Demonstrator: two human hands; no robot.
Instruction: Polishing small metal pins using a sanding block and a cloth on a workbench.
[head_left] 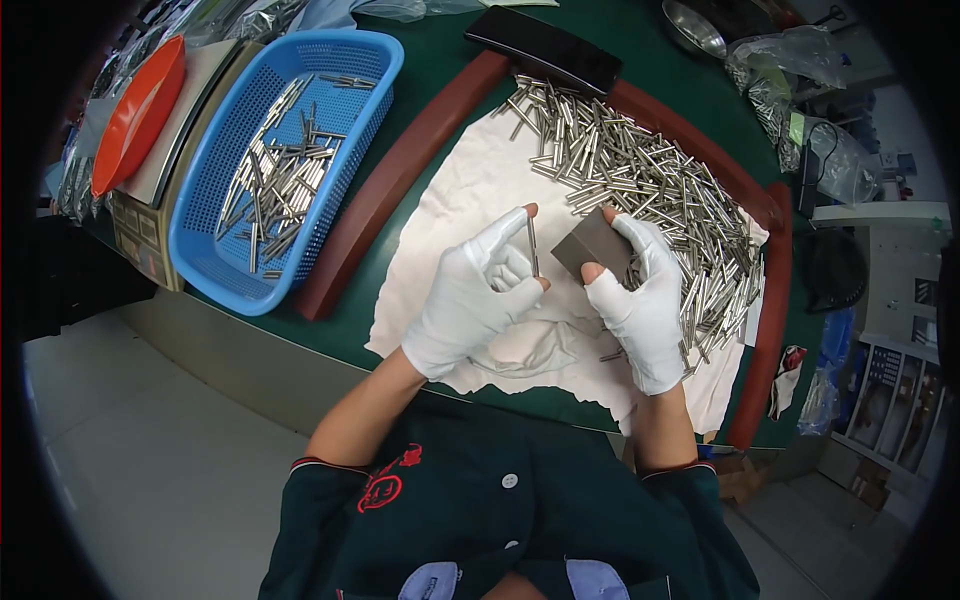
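My left hand (478,295), in a white glove, pinches a thin metal rod (533,247) upright between thumb and forefinger. My right hand (640,290), also gloved with bare fingertips, grips a small grey block (592,245) just right of the rod. Both hands hover over a white cloth (470,190). A heap of similar metal rods (650,190) lies on the cloth behind and right of my right hand.
A blue perforated basket (215,245) holding several rods stands at left, beside an orange dish (135,115) on a scale. A red-brown tray rim (385,190) frames the cloth. A black flat bar (545,48) and plastic bags (790,60) lie at the back.
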